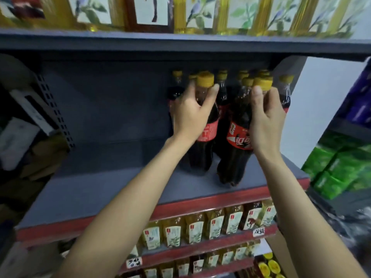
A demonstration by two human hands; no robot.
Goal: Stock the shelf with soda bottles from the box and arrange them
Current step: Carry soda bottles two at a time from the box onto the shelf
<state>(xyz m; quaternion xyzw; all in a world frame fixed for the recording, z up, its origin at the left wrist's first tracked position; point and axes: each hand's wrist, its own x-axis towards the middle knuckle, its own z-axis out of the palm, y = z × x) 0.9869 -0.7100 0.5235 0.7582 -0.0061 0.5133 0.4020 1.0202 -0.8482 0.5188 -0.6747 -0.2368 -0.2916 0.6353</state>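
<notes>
A: What are the hands doing?

B: The left hand [188,115] is curled around the neck of one soda bottle [202,125], just under its yellow cap. The right hand [265,117] grips the neck of a second bottle [235,141] the same way. Both bottles stand on the grey shelf [112,177], the right one slightly tilted, at about one o'clock from the shelf's middle.

A: How far along is the stocking?

B: Partly done, I'd judge. A cluster of cola bottles [222,91] already stands behind these two, packed toward the shelf's right end. Everything from nine o'clock across to the middle holds no bottles, so plenty remains.

A: And the box?

B: Not visible here, so I cannot tell what is left in it. Lower shelves [200,247] at six o'clock hold rows of yellow tea bottles [214,223].
</notes>
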